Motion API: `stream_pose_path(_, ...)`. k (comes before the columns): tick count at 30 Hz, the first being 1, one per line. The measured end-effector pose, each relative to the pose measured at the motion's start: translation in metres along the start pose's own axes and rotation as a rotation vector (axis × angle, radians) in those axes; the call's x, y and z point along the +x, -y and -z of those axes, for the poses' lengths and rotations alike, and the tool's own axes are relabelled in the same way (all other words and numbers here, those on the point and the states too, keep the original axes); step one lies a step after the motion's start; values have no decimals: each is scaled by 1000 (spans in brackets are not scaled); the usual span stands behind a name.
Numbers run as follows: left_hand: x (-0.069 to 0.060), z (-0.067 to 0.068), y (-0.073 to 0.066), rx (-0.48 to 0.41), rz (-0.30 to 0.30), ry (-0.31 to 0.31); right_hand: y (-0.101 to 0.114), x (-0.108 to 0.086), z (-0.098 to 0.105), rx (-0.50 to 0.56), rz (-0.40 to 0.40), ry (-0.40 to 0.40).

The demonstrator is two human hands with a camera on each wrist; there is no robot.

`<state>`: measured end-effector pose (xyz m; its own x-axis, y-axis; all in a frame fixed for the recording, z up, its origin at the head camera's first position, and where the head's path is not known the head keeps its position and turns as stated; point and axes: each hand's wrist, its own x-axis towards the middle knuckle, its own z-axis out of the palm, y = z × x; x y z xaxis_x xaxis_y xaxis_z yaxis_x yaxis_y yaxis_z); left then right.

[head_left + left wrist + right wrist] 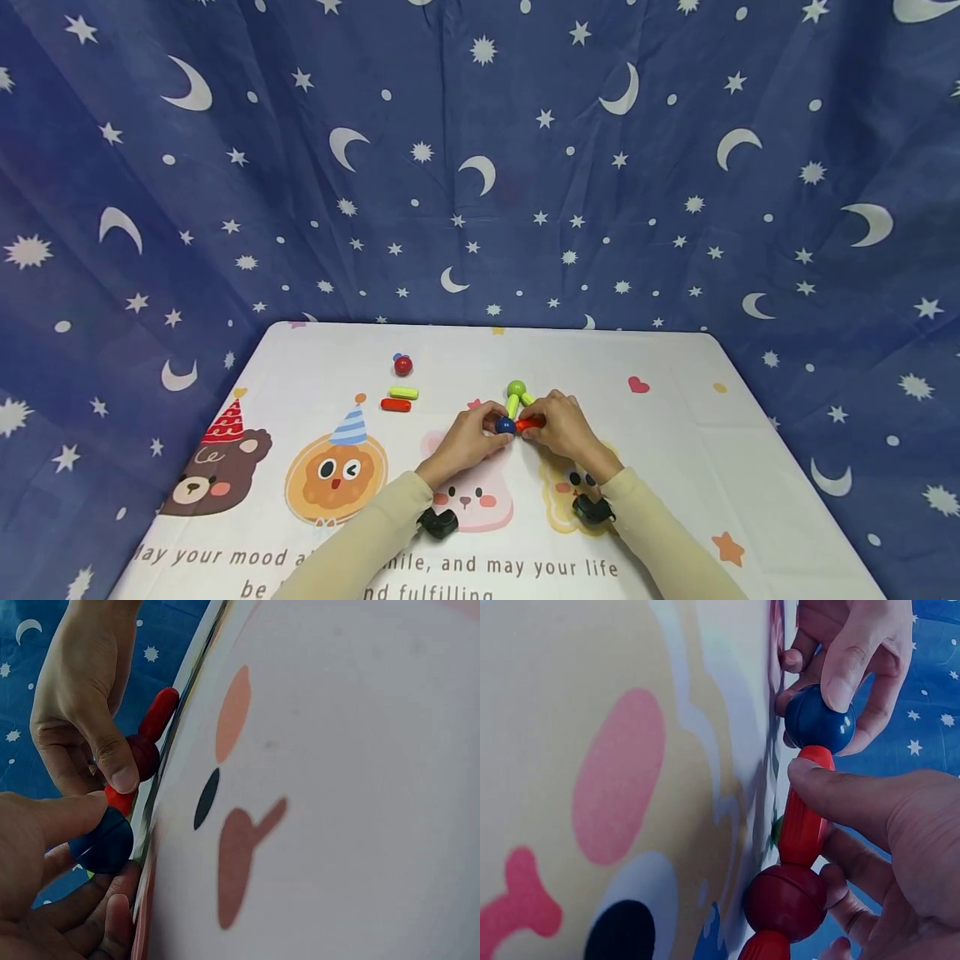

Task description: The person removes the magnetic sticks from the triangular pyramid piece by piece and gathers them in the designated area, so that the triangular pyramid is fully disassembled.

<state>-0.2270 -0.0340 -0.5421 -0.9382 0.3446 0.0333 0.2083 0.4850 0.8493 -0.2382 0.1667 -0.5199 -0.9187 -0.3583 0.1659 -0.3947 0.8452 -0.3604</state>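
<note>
Four stray pieces lie well left of both hands on my head view: stray red rod [395,405], red ball [403,366], a mostly hidden blue piece [397,357] behind it, and yellow rod [403,392]. From the left, one forearm slants inward to the left hand [471,435], which I see pinching the blue ball [506,426] between thumb and fingers. Just beyond, two lime rods [512,406] meet at the green ball [516,388]. Touching the blue ball is the held red rod [802,829]; the right hand [564,427], slanting in oppositely, grips it, thumb across it. A dark red ball [785,902] sits at its other end.
</note>
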Motion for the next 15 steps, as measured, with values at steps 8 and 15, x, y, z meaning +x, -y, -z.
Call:
stream_pose_path(8,0,1,-2,40,-4,0,-4,-1,-3,-1,46,-15)
stream_pose_path(15,3,4,0,25,-12,-5,-8,-1,-3,25,96,9)
